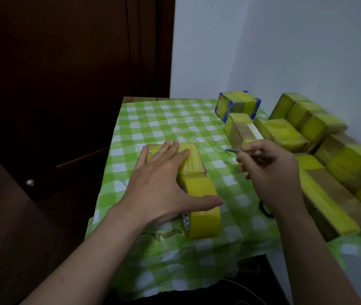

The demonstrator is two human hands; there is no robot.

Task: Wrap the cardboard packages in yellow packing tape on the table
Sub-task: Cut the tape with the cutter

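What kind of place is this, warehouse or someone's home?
Probably a room in a home, not a packing line: a small table under a green checked cloth, a dark wooden door beside it, a plain white wall.

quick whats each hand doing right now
Left hand: open, fingers flat on the taped package.
Right hand: closed around a thin metal tool.

left arm: I see it bare, coming in from 7 o'clock and reaching toward 1 o'clock.
left hand (164,183): palm down, fingers straight and spread, thumb out toward 3 o'clock.
right arm: bare, entering from 5 o'clock, angled toward 11 o'clock.
right hand (269,172): back up, fingers curled, pinching a thin metal tool (256,155).
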